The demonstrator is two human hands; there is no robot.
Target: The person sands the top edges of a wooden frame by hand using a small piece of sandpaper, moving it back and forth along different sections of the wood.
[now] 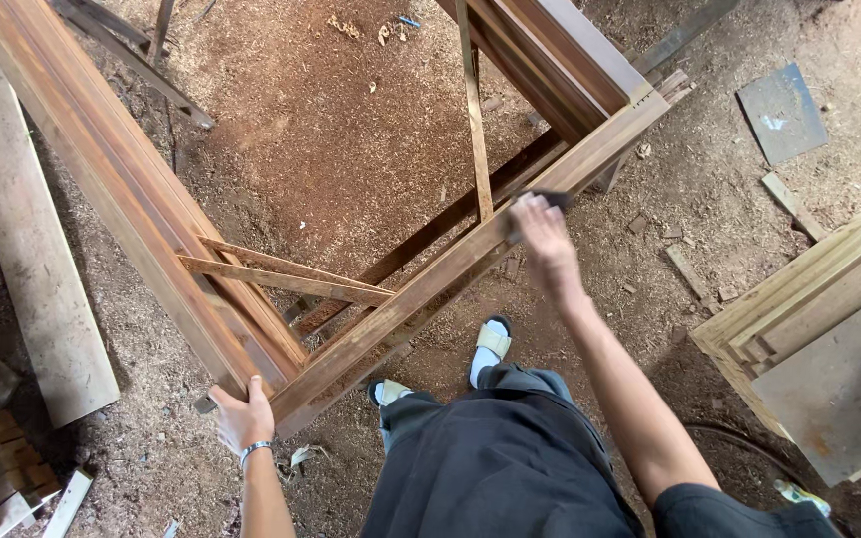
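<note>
Now right grip (540,227) (blurred) atop frame (430,281)

— Where is it looking from?

— From the person's head, pointing almost straight down past the dark trousers and sandalled feet to the sawdust floor (351,130).

— How near?

— Arm's reach: the left hand (241,418) sits at the lower edge, the right hand (542,234) near the middle, both on the wooden frame (430,274), which crosses most of the picture and runs off the top.

— Any second view to compare?

— None, just this one; stacked boards (799,309) clip the right edge.
</note>
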